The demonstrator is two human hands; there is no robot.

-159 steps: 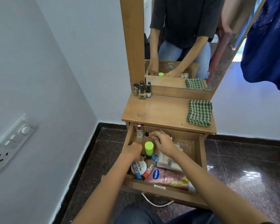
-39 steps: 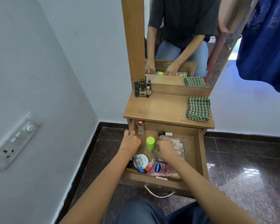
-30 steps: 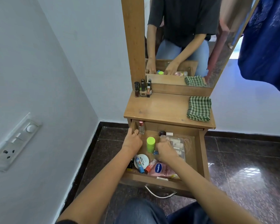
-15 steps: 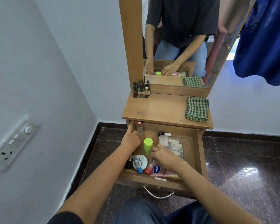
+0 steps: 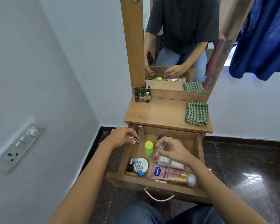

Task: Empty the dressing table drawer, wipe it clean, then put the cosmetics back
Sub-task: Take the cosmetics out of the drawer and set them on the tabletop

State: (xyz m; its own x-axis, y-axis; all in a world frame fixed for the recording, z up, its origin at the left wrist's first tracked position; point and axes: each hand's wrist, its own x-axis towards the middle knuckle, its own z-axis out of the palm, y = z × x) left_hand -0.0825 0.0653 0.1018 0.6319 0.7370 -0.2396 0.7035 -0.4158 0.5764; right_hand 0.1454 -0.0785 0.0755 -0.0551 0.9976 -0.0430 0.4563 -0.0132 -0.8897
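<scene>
The wooden drawer [image 5: 200, 152] stands pulled out below the dressing table top [image 5: 162, 113]. Inside lie a green-capped bottle [image 5: 148, 148], a round nail polish remover tub [image 5: 141, 165], a pink Vaseline tube [image 5: 170, 173], a clear pouch [image 5: 170, 163] and a small perfume bottle [image 5: 140, 131]. My left hand [image 5: 122, 136] hovers at the drawer's left edge and grips a small rose-gold tube [image 5: 133, 137]. My right hand [image 5: 171, 150] is over the drawer's middle, fingers curled, pinching a small item that I cannot make out. Several nail polish bottles [image 5: 141, 94] stand on the top's back left corner.
A folded green checked cloth [image 5: 196, 113] lies on the top's right side. The mirror [image 5: 181, 46] rises behind. A white wall with a switch plate [image 5: 16, 144] is close on the left. Blue fabric [image 5: 263, 38] hangs at the upper right. The floor is dark tile [image 5: 249, 167].
My left hand has lifted from the drawer's left side, now holding a rose-gold tube. My right hand has risen from the pouch to above the drawer's middle.
</scene>
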